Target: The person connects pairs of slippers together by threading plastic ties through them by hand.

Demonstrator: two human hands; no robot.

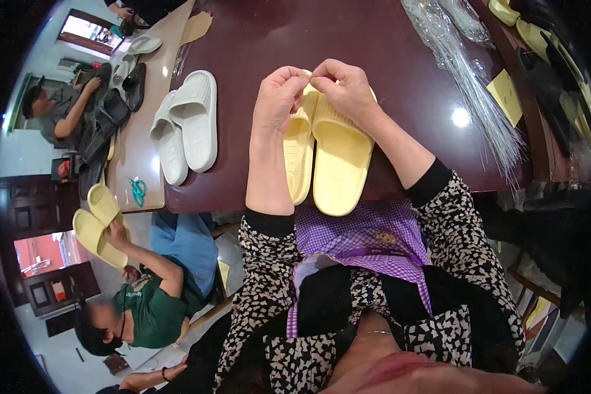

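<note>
Two pale yellow slippers (338,157) lie side by side, soles partly up, at the near edge of a dark brown table (276,39). My left hand (277,98) and my right hand (345,88) meet above the slippers' far ends. Both pinch something small between thumb and fingers there; what it is I cannot make out. The fingers of both hands are closed and rest against the slippers' far ends.
A pair of white slippers (185,125) lies left of my hands. A bundle of thin clear strips (469,79) and a yellow paper slip (507,95) lie to the right. At the left, a person in green holds yellow slippers (98,223); teal scissors (138,191) rest on a beige table.
</note>
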